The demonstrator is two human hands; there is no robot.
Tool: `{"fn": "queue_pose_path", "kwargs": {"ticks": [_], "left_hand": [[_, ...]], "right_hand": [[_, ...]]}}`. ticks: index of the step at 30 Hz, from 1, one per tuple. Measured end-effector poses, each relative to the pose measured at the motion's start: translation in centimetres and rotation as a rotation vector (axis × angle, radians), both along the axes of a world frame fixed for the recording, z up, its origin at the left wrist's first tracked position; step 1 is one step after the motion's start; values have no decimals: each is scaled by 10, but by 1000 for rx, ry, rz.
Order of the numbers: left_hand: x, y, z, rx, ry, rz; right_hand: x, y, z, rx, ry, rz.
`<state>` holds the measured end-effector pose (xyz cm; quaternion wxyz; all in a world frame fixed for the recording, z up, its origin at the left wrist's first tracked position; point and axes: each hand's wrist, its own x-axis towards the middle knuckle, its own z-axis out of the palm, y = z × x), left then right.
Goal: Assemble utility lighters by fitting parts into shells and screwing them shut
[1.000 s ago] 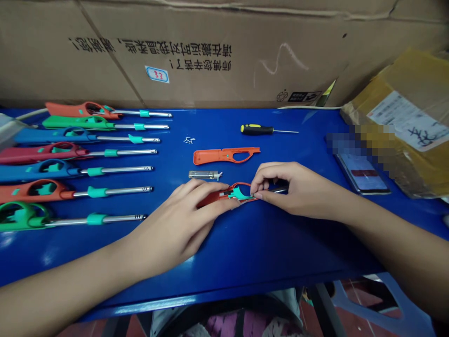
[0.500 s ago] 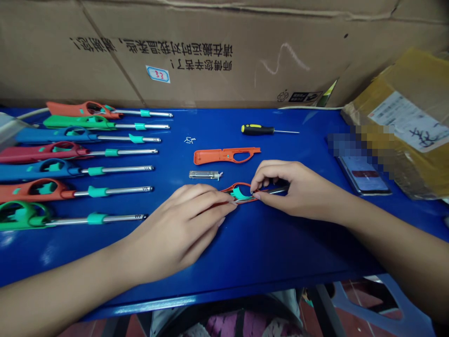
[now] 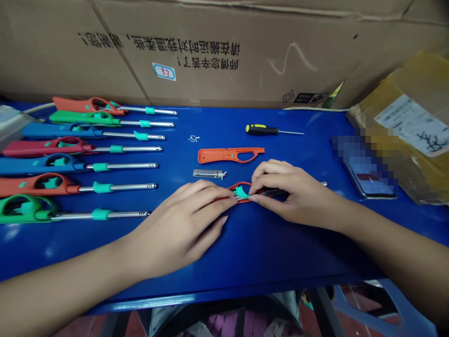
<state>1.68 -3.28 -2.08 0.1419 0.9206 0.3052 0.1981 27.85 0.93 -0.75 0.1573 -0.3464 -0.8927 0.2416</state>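
Note:
An opened orange lighter body (image 3: 241, 191) with a teal trigger lies on the blue table (image 3: 266, 243), its metal tube poking out to the right. My left hand (image 3: 182, 224) lies over its handle end, fingers pressing it down. My right hand (image 3: 291, 192) pinches the trigger end and the tube, fingers closed on them. Just behind lie the loose orange shell half (image 3: 229, 155) and a small clear gas cartridge (image 3: 208, 174).
Several finished long lighters (image 3: 80, 166) lie in a row at the left. A yellow-and-black screwdriver (image 3: 270, 130) rests behind, a phone (image 3: 366, 180) at the right, cardboard boxes (image 3: 217, 51) along the back, a taped parcel (image 3: 410, 126) far right.
My hands stay on the lighter body; the left fingers have slid a little along it. The view has shifted slightly, and the tube's tip now shows past my right hand.

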Motion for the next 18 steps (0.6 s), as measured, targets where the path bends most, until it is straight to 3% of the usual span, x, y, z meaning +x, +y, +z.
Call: {"fn": "queue_pose_path", "kwargs": {"ticks": [6, 18], "left_hand": [[-1, 0, 1, 0, -10, 5], [1, -2, -1, 21, 86, 13]], "right_hand": [[-2, 1, 3, -20, 92, -9], [-2, -3, 2, 79, 24, 6]]}}
